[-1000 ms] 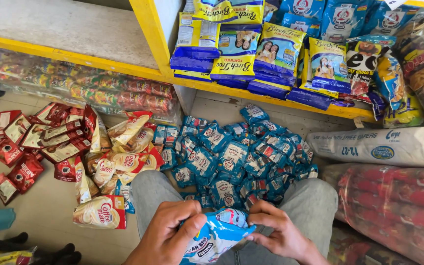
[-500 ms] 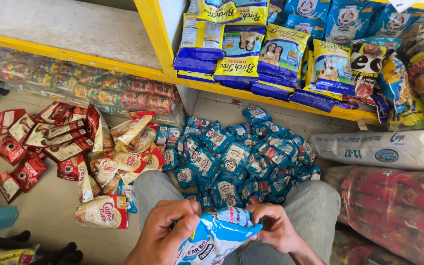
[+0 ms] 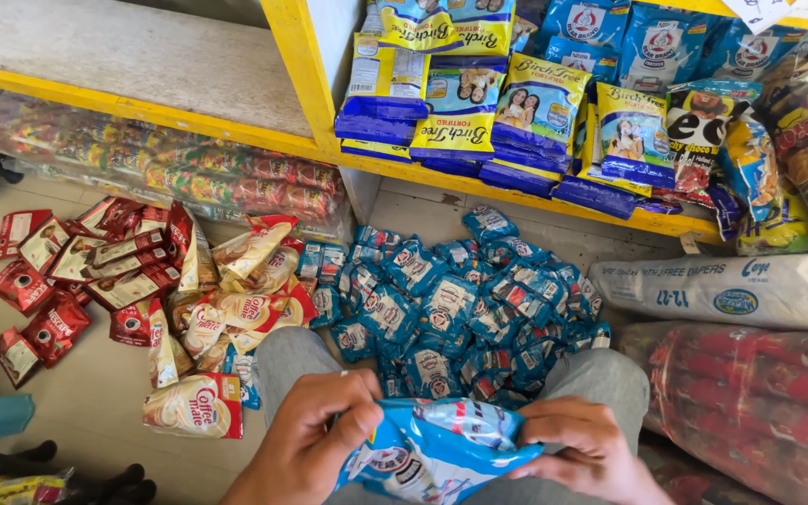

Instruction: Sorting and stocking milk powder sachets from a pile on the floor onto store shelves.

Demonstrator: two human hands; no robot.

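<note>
- Two bare hands meet at the bottom centre of the frame, both pinching one crumpled blue packet [image 3: 437,449] that lies over the person's lap.
- At the packet's left edge, the left hand [image 3: 315,435] has its fingers curled and its thumb pressed on the top corner.
- On the opposite edge, the right hand [image 3: 586,447] grips with fingers folded over the foil; the packet's top is bunched between the two hands.
- Grey trouser legs [image 3: 600,379] show behind the hands, knees pointing toward the upper part of the frame.
- Just beyond the knees, in the centre, lies a loose pile of small blue sachets [image 3: 460,304] on the floor, touching and overlapping one another.
- Left of that pile sits a heap of cream and orange sachets [image 3: 236,299], and farther left a spread of red sachets [image 3: 77,271].
- Along the right edge lie a long white sack [image 3: 731,290] and, below it, a red bundle wrapped in clear plastic [image 3: 759,402].
- Across the top runs a yellow shelf [image 3: 301,65]; its right bay holds yellow and blue pouches [image 3: 479,103] leaning in rows, with blue bags behind them.
- Under the shelf at upper left lies a clear-wrapped pack of red and green packets [image 3: 189,168].
</note>
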